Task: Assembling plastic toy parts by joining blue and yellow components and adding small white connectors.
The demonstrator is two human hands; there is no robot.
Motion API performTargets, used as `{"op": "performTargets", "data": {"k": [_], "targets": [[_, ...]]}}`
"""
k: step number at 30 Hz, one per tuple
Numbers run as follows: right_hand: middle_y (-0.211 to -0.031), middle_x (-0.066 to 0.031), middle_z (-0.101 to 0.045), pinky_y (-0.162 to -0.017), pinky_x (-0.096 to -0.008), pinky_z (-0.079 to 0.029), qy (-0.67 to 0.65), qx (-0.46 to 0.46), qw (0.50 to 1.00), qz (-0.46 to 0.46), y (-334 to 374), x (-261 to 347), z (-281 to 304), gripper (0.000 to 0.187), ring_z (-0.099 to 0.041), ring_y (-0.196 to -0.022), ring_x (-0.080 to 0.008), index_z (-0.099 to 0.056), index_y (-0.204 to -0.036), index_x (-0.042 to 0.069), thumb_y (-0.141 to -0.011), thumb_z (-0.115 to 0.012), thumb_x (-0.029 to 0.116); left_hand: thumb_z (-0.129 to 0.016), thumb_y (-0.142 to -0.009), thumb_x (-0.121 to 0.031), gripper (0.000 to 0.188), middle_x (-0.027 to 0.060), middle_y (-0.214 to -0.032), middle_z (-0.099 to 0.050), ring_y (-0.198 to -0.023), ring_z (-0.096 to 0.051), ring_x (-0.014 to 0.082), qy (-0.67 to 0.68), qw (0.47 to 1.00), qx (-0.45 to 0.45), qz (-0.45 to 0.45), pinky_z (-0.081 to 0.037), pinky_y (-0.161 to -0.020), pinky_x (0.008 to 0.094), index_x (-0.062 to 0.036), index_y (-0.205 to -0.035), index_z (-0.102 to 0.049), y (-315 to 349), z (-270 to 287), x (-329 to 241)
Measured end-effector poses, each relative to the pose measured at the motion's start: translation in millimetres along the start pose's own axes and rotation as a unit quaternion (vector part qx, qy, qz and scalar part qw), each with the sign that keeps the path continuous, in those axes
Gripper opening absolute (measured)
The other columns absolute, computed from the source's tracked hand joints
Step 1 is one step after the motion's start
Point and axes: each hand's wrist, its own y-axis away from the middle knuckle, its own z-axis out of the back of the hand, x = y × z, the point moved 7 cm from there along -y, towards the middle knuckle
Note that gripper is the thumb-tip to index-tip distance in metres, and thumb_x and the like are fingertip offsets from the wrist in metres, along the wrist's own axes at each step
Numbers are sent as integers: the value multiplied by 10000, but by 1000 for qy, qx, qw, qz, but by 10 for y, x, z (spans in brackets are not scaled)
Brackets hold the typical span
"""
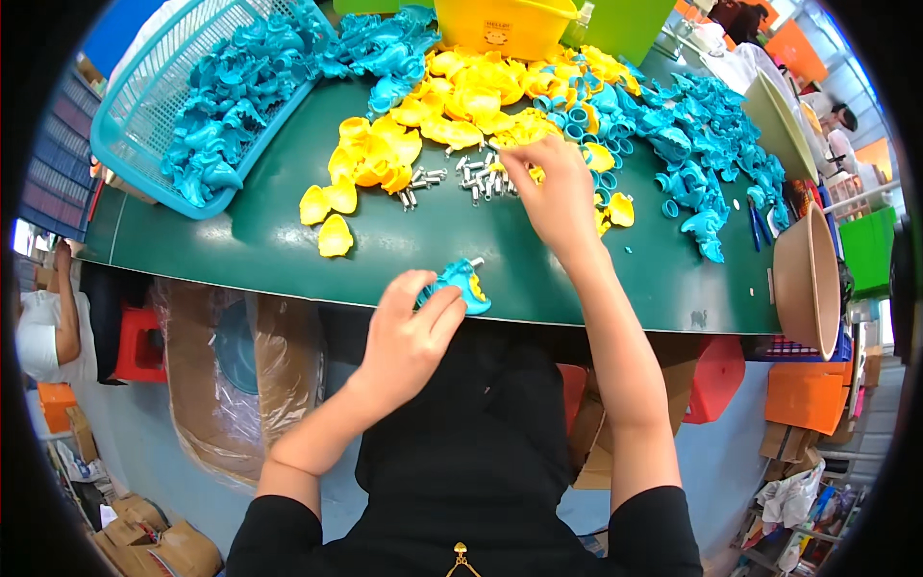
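Near the table's front edge, my left hand (411, 322) has its fingers closed on a blue molded plastic piece (452, 279). Some yellow shows inside that piece, and a small silver metal cylinder sticks out of its top. My right hand (558, 188) reaches forward over the heap, its fingers curled together beside the small silver metal cylinders (473, 177). Whatever its fingertips pinch, if anything, cannot be made out. Around them lie thin yellow curved plastic pieces (370, 159), and blue ring-like pieces (577, 120) sit just beyond the right hand.
A blue plastic basket (125, 144) full of blue pieces stands at the left. At the back is a yellow bin (505, 27). More blue pieces (707, 144) are heaped at the right, near blue-handled pliers (760, 223) and a tan tub (806, 279). Other people work beyond the table.
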Motion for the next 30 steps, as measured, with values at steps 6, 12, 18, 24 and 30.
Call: {"op": "performTargets", "data": {"k": [6,12,18,24,30], "targets": [[-984,-102,-634,-913,-402,-463,126,20,989,69,-514,-51,-635,172,-533,-1025,-320,-732,-926,122,-763,-782,142,-821,-705,-94,303,105,-1047,-652,-1230,-521,406,87,994,-40,55,-488,-974,444,-29,-933,-633,-17,-123,12],[-930,-64,-670,-829,-408,-500,34,78,996,37,-421,-90,-651,131,-605,-936,-294,-656,-863,89,-770,-748,89,-825,-677,-96,299,74,-1031,-655,-1198,-530,381,81,992,-98,8,-516,-921,423,-49,-921,-660,86,-160,31],[-858,-79,-653,-643,-322,-535,28,-81,987,132,-103,237,-4,178,-665,-771,-255,-698,-966,68,-804,-693,-8,-754,-726,-41,211,48,-1020,-652,-1138,-553,324,64,990,-122,10,-575,-815,357,-53,-926,-687,86,-142,101],[-850,-64,-718,-599,-255,-510,-193,128,967,-106,759,368,2,107,-672,-714,-140,-700,-940,18,-836,-723,21,-702,-749,5,196,56,-1015,-654,-1124,-574,319,51,990,-131,-22,-593,-753,332,-43,-939,-695,161,-169,96],[-793,-94,-695,-567,-284,-517,-114,39,992,39,902,449,-119,128,-669,-650,-203,-665,-880,8,-782,-744,-17,-711,-736,12,204,63,-1004,-658,-1131,-570,322,56,988,-139,-33,-582,-724,323,-35,-934,-698,178,-222,113]]}}
